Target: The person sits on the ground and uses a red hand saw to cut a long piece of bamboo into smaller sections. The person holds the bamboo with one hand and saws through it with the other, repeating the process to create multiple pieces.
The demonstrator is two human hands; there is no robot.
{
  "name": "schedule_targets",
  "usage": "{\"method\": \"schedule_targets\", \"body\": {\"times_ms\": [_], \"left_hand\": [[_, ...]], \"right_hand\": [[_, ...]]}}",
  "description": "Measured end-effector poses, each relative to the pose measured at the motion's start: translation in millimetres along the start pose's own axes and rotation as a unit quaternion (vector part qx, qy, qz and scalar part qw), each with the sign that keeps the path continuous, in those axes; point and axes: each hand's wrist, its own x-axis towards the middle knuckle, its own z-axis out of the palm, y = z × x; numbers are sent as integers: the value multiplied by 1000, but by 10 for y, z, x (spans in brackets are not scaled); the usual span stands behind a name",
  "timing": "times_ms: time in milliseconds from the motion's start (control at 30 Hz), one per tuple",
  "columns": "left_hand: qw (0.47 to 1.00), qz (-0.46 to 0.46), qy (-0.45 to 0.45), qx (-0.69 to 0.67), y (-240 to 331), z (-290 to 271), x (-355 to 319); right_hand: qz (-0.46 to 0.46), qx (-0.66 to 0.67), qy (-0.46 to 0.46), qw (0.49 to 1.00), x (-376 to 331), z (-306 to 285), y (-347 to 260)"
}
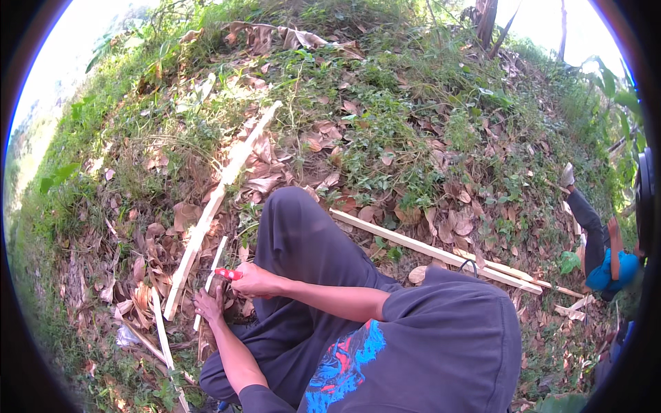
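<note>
My left hand point(208, 305) is closed around the lower part of a thin pale wooden strip point(219, 256), which slants up from the ground beside my bent knee. In my right hand point(257, 281) is a small red tool with white marks point(228, 274). Its tip meets the strip just above my left fingers, and I cannot make out what kind of tool it is. A longer, thicker wooden batten point(222, 187) lies to the left of the strip, running away from me over dry leaves.
Another wooden batten point(427, 249) lies to the right of my knee, with a thinner stick point(523, 275) alongside. A narrow strip point(164, 337) is at the lower left. At far right sits another person in a blue top point(613, 270). Leafy, sloping ground surrounds me.
</note>
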Motion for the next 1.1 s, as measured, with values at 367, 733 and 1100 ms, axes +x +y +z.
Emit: {"method": "schedule_targets", "body": {"times_ms": [367,733,1100], "left_hand": [[998,9,64,14,128,-161,-136],[993,26,111,-15,106,-49,-202],[986,-33,156,-37,47,-97,84]], "right_hand": [[4,-48,30,998,8,145,103],[-48,-88,49,994,-261,204,111],[-46,-10,61,997,-370,156,-110]]}}
